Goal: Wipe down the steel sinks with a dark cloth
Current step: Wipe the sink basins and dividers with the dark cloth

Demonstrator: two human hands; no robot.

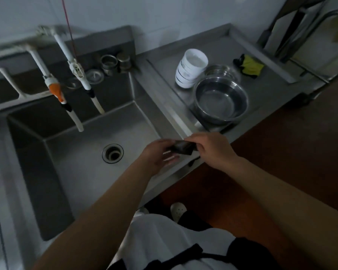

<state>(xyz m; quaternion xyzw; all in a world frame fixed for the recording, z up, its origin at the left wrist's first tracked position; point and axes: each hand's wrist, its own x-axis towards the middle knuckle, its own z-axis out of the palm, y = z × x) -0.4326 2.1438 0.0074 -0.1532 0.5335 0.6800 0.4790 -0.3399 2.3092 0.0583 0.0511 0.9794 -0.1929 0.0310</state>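
Right at the front right corner of the steel sink (82,172), both hands meet over the rim with a small dark cloth (181,147) stretched between them. The left hand (158,155) has its thumb and upper fingers pinching the cloth's left end, while its lower fingers stretch out loosely below; the right hand (211,148) curls its fingers round the cloth's right end. The cloth is bunched into a short dark wad, held just above the edge where the sink joins the tabletop (271,90). Down in the basin, the round drain (112,153) lies left of the hands, and two white taps (82,82) hang over the basin's back part, one with an orange fitting. At the back ledge of the sink stand two small metal cups (115,63), with a flat strainer lid (94,76) beside them. On the tabletop to the right, a stack of white bowls (190,68) leans against a stack of steel basins (221,100), and a yellow and black cloth (249,66) lies farther back. A white shoe (178,210) shows on the brown floor (300,152) below.
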